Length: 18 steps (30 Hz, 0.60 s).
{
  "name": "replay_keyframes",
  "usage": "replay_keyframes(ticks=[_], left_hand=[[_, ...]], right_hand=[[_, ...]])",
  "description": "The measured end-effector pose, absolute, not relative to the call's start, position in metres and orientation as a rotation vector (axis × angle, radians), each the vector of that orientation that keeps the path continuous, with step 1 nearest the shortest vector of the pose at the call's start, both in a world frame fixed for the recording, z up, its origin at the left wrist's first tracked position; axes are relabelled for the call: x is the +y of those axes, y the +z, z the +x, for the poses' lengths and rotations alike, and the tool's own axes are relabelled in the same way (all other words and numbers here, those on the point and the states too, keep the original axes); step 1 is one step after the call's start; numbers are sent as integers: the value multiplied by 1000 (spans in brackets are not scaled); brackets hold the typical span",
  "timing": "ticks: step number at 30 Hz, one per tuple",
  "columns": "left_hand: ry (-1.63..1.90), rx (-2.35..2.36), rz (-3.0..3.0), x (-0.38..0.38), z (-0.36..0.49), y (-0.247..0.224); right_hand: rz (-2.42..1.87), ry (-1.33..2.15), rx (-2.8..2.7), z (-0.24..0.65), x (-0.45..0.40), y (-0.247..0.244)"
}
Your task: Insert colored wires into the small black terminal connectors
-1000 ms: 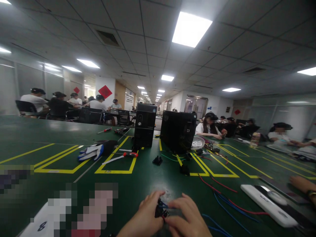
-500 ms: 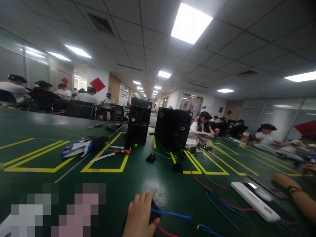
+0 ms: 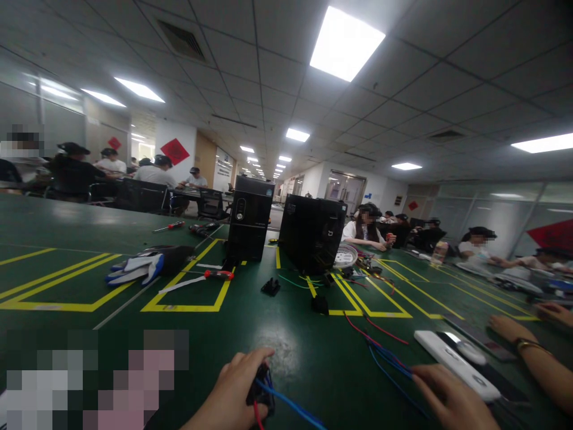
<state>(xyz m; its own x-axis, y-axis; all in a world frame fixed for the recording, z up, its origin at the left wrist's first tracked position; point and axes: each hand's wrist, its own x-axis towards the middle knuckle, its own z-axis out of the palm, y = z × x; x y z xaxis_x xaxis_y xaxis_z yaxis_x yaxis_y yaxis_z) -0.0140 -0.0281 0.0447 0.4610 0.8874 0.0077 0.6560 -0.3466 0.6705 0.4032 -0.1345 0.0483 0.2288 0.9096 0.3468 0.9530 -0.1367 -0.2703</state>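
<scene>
My left hand (image 3: 230, 391) is closed around a small black block (image 3: 261, 394) at the bottom centre. A blue wire (image 3: 295, 406) and a red wire (image 3: 257, 413) come out of the block. To the right, my right hand (image 3: 452, 400) has its thumb and fingers together at a bundle of loose blue and red wires (image 3: 389, 358) on the table. Its fingertips pinch the bundle's near end; part of the wires is hidden behind the hand.
Two black computer cases (image 3: 250, 221) stand mid-table. A red-handled screwdriver (image 3: 217, 275), gloves (image 3: 143, 269) and a black bracket-like part (image 3: 271, 286) lie nearer. At right are a white power bank-like device (image 3: 456, 364) and another person's arm (image 3: 532, 346) with a bracelet.
My right hand has come into view from the bottom right and taken hold of the loose wires. My left hand has shifted slightly left and turned the black block, showing more of it.
</scene>
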Motion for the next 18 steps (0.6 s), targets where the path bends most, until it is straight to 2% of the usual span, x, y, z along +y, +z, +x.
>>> replay_keyframes(ticks=[5,18], left_hand=[[516,1213,2107,-25,-19,41],[367,1242,2239,-9,-13,40]], right_hand=[[-2106,-251,-1931,370,-81,35],[-2265,-434,-1902,413,-32,30]])
